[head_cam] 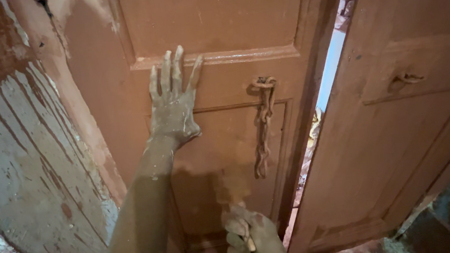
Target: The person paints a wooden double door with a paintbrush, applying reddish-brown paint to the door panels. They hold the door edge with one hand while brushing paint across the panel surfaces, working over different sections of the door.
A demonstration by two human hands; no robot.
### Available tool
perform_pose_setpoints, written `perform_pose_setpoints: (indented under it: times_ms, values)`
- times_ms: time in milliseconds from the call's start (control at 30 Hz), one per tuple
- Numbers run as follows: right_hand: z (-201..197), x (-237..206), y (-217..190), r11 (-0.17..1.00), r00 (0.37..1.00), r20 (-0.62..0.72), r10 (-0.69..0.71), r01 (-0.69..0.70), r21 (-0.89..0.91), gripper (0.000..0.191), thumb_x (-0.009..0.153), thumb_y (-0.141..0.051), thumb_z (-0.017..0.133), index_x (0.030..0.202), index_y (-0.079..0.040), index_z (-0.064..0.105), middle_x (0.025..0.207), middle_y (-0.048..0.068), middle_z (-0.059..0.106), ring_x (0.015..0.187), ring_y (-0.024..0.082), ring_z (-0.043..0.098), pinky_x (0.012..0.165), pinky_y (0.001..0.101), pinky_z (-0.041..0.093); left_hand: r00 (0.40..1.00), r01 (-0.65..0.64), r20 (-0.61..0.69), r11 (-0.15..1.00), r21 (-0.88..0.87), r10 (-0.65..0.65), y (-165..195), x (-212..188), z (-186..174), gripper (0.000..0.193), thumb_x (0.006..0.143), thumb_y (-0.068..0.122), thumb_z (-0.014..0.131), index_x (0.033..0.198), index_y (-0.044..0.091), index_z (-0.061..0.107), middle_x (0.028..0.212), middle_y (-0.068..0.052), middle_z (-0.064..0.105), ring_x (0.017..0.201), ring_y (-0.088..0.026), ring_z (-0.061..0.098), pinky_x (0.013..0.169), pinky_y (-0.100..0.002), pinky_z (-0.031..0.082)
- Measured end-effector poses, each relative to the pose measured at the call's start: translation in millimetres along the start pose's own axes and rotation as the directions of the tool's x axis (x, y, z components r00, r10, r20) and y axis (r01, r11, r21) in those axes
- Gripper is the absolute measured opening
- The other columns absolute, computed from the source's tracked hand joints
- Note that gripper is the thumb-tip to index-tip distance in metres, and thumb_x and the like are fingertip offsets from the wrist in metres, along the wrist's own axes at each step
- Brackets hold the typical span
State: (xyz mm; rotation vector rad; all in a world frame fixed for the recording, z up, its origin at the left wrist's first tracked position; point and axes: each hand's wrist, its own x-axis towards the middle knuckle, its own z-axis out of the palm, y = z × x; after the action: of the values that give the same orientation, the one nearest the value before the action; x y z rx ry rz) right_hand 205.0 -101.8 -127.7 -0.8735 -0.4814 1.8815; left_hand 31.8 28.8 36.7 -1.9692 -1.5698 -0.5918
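Two wooden door leaves (221, 144) stand ajar; we judge them stiff and heavy, best pushed at the rail. Our left hand (173, 101) presses there, fingers spread flat. Our right hand (250, 238) is curled around something small. A rusty chain (264, 127) hangs alongside.

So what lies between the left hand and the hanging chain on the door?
In the head view, only bare painted wood of the left door leaf lies between the left hand, pressed flat on it, and the chain. Nothing else is there.
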Motion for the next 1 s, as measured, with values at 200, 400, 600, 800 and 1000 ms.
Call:
perform_pose_setpoints:
  times_ms: [200,400,600,800,1000]
  values:
    - [49,-13,-60,0.993,0.996,0.059,-0.067,0.06,0.104,0.023,0.103,-0.03,0.044,0.088,-0.015,0.05,0.063,-0.004,0.039,0.048,0.009,0.037,0.045,0.024,0.032,0.999,-0.009,-0.034,0.999,0.045,0.011,-2,0,1,0.142,0.054,0.021,0.083,0.168,0.024,-0.002,0.173,-0.019,-0.005,0.159,-0.038,-0.004,0.128,-0.054,0.0]
    - [124,-54,-131,0.92,0.701,0.634,-0.328,0.389,0.047,0.026,0.112,-0.025,0.046,0.087,-0.015,0.046,0.066,-0.006,0.04,0.051,0.006,0.037,0.045,0.0222,0.029,1.0,-0.014,0.007,1.0,0.012,0.014,-3,1,6,0.143,0.053,0.03,0.089,0.166,0.023,0.002,0.173,-0.018,-0.005,0.16,-0.038,-0.005,0.129,-0.055,0.001]
    - [109,-36,-116,0.851,0.66,0.593,-0.461,0.519,0.083,0.03,0.112,-0.039,0.042,0.095,-0.016,0.051,0.063,-0.008,0.039,0.048,0.004,0.036,0.043,0.0211,0.029,0.999,-0.035,-0.041,0.998,-0.052,0.033,-4,1,7,0.143,0.05,0.034,0.091,0.164,0.021,0.006,0.171,-0.02,-0.004,0.159,-0.039,-0.003,0.128,-0.056,0.001]
    - [15,26,-21,0.965,0.944,0.213,-0.253,0.261,-0.011,0.03,0.105,-0.042,0.05,0.095,-0.016,0.061,0.057,-0.005,0.044,0.041,0.011,0.038,0.036,0.0292,0.026,0.998,-0.011,-0.066,0.995,0.095,0.017,-3,-2,5,0.137,0.052,0.022,0.079,0.168,0.021,0.005,0.172,-0.02,-0.002,0.158,-0.038,-0.002,0.127,-0.055,0.003]
    - [-26,50,23,0.985,0.989,-0.083,0.125,-0.134,-0.109,0.032,0.101,-0.04,0.047,0.076,-0.02,0.051,0.05,0.0,0.035,0.035,0.016,0.025,0.034,0.0312,0.018,0.998,-0.013,-0.06,0.999,0.048,0.016,-3,-1,6,0.136,0.051,0.019,0.077,0.166,0.022,0.003,0.172,-0.019,-0.001,0.159,-0.038,-0.001,0.128,-0.055,0.003]
